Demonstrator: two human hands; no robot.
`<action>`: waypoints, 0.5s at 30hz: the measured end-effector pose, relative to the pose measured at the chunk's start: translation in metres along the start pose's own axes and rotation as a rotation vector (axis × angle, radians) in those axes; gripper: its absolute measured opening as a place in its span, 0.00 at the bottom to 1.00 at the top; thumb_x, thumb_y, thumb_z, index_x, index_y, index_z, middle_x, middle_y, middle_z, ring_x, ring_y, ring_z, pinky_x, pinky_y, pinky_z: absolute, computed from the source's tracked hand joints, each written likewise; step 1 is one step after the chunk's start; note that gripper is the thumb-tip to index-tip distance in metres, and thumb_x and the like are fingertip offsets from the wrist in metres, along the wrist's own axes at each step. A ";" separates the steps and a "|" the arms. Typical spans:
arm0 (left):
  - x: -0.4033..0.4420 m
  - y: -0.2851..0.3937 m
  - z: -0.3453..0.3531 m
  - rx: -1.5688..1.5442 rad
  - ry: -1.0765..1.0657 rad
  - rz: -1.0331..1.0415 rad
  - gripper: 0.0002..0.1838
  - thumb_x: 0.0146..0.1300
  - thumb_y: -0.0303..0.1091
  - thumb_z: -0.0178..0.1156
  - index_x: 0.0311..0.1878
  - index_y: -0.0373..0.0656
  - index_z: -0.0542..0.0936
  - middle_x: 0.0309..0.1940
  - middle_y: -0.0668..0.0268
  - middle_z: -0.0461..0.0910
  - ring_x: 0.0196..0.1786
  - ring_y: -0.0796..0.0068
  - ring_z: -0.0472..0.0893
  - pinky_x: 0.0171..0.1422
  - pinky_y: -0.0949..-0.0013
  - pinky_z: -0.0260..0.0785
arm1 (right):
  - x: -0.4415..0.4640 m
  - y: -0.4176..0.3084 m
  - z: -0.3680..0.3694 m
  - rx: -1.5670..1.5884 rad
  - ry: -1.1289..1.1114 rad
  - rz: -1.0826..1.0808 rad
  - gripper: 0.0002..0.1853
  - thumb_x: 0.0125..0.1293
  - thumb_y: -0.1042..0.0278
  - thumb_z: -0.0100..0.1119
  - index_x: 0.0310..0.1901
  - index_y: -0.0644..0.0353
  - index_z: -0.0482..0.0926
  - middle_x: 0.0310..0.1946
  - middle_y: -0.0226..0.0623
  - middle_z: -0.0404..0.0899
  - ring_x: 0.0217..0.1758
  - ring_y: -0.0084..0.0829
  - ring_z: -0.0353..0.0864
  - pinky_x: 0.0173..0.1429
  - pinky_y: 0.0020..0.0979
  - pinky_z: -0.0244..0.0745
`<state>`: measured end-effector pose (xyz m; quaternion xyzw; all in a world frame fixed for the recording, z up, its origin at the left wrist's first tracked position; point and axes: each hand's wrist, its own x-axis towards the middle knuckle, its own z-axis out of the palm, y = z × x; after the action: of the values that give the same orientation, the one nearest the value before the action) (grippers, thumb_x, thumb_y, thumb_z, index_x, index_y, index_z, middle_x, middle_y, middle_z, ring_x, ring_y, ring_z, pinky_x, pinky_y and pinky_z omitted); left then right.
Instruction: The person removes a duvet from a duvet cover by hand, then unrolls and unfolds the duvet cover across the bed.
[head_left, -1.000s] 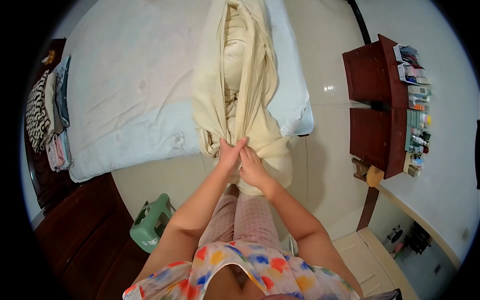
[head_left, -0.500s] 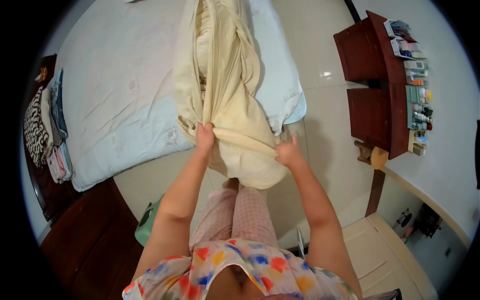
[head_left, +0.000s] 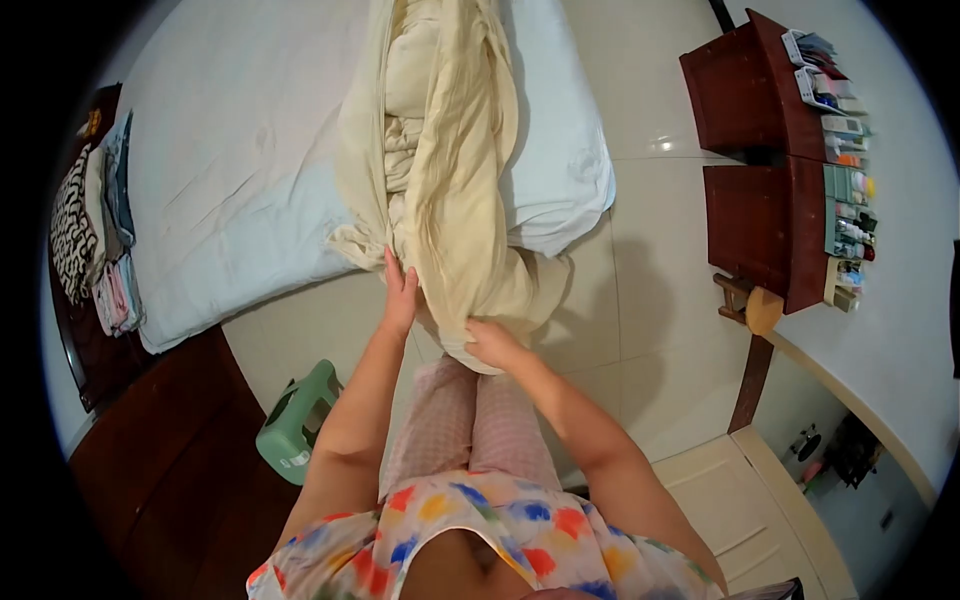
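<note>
A long cream duvet cover (head_left: 465, 190) lies lengthwise over the bed, its near end hanging off the edge in front of my legs. Along its left part a slit gapes, and bunched cream bedding (head_left: 405, 150) shows inside. My left hand (head_left: 400, 292) rests against the cloth at the lower end of that slit, fingers stretched out and thumb apart. Lower and to the right, my right hand (head_left: 493, 346) is closed on the fabric near the hanging end. Its fingertips are partly hidden in the folds.
Pale blue sheeting covers the bed (head_left: 230, 230). Folded clothes (head_left: 85, 225) are stacked at far left. A green plastic stool (head_left: 292, 425) stands on the floor by my left arm. On the right are a dark red dresser (head_left: 745, 220) with several bottles and a small wooden stool (head_left: 763, 310).
My right hand has moved left, towards the middle of the cover. My left hand has loosened its grip and straightened its fingers. The slit now gapes wider, showing more of the bedding inside.
</note>
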<state>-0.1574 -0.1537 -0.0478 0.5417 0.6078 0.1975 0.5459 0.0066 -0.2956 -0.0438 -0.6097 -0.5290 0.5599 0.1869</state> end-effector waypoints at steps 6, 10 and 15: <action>0.002 0.009 -0.018 0.033 -0.164 0.188 0.60 0.55 0.61 0.63 0.76 0.41 0.35 0.76 0.46 0.37 0.78 0.51 0.39 0.78 0.57 0.35 | 0.026 -0.045 0.024 0.102 0.000 0.015 0.21 0.56 0.68 0.58 0.50 0.69 0.72 0.46 0.56 0.77 0.50 0.53 0.77 0.54 0.44 0.72; -0.012 0.038 -0.020 0.358 -0.314 0.052 0.66 0.46 0.59 0.71 0.76 0.46 0.35 0.76 0.45 0.37 0.78 0.50 0.36 0.78 0.55 0.35 | 0.049 -0.054 0.039 0.053 0.013 0.091 0.20 0.57 0.68 0.58 0.51 0.67 0.72 0.47 0.57 0.77 0.51 0.52 0.77 0.53 0.45 0.72; 0.006 0.021 -0.004 0.345 0.203 0.151 0.39 0.54 0.26 0.66 0.69 0.37 0.60 0.60 0.48 0.69 0.62 0.54 0.69 0.67 0.60 0.60 | 0.061 -0.077 0.027 0.226 0.018 0.061 0.10 0.58 0.71 0.58 0.41 0.64 0.75 0.37 0.50 0.80 0.40 0.50 0.80 0.46 0.44 0.74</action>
<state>-0.1506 -0.1397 -0.0321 0.6485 0.6423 0.1846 0.3645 -0.0624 -0.2248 -0.0189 -0.6057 -0.4417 0.6159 0.2423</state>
